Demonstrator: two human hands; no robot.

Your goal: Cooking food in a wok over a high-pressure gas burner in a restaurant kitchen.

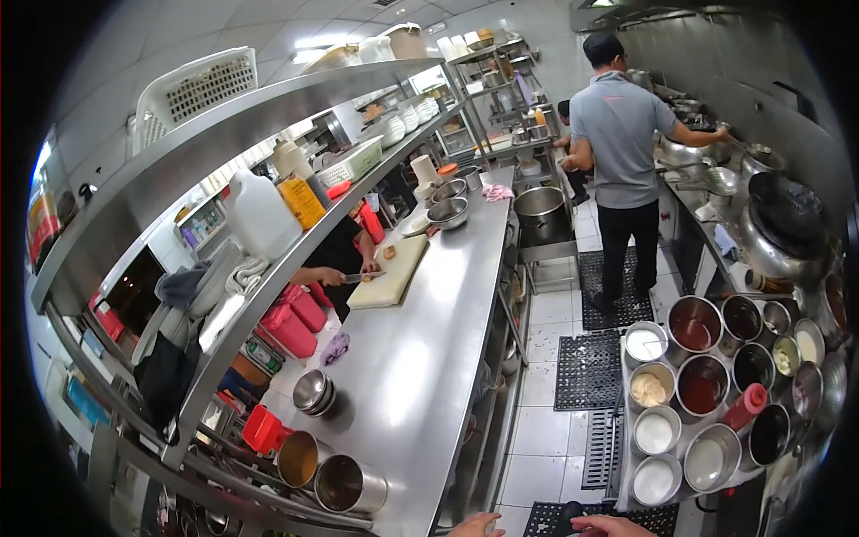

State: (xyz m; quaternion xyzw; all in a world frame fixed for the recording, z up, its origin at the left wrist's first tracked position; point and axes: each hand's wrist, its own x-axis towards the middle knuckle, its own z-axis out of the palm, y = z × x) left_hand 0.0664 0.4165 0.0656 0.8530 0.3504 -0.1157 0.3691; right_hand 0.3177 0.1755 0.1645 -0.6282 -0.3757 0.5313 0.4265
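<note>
Wide view down into a restaurant kitchen, from the head of a person whose hands just enter at the bottom edge. The left hand (476, 526) is bent at the fingers and cut off by the frame; whether they pinch anything cannot be told. The right hand (613, 526) reaches inward with its fingers beside a small dark object (570, 513), which lies between the two hands, nearer the right. Whether they press on it or only pass in front of it is unclear. No finished result shows at these hands, and how much is done or left cannot be judged from so little of them.

A long steel desk (438, 313) runs away from the viewer on the left. At its near end stand two deep metal pots (351, 483), then stacked steel bowls (313, 392) and a purple cloth (335, 349). Farther along, a co-worker's hand (333, 277) holds a knife (365, 277) over a pale cutting board (389, 273). A metal shelf (304, 82) hangs above.

On the right, tubs of white contents (658, 433) and pots of dark red sauce (694, 324) crowd together. Beyond, over black floor mats (586, 367), a person in a grey shirt (617, 134) works at the stove.
</note>
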